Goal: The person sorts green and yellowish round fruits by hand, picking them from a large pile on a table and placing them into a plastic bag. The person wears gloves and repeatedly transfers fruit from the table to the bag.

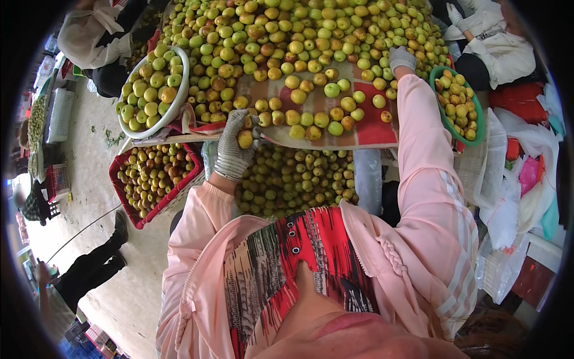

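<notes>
My left hand (234, 150), in a grey striped knit glove, is at the table's near edge with its fingers curled around a yellow-brown jujube (245, 139). Another fruit shows by its fingertips. On the far right of the table, my right hand (402, 59), in a grey glove, reaches to the edge of a large heap of green and brown jujubes (287, 27). Its fingertips are hidden, so whether it grips a fruit is unclear. Between my hands, loose jujubes (321, 120) lie on a striped blanket (376, 130).
A white basin (184, 85) of jujubes stands left, a green basin (480, 130) right. Below are a red-lined crate (119, 179) of browner fruit and more jujubes (296, 179) under the table edge. Other people (497, 49) sit at both sides; one person (85, 269) stands at lower left.
</notes>
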A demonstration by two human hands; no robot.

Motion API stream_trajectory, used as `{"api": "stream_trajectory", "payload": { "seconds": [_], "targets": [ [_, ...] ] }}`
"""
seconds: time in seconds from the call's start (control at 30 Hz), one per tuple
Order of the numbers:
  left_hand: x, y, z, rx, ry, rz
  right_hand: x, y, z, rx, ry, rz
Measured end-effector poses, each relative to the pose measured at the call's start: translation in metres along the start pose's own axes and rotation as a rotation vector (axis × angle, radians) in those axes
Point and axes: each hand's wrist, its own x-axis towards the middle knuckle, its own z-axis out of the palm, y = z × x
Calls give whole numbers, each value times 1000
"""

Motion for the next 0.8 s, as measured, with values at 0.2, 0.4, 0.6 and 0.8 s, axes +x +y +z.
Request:
{"api": "stream_trajectory", "payload": {
  "seconds": [0.2,0.4,0.6,0.8],
  "targets": [
    [4,-3,-4,-21,4,-53,-3,-18,6,308,-346,173],
    [6,-12,-3,-11,-71,-54,-51,-39,4,464,-233,94],
    [4,-24,-7,57,-87,-107,-129,-125,-61,810,205,-356],
    [-12,-15,17,-57,-117,-179,-254,-218,-169,1062,158,-916]
  ]
}}
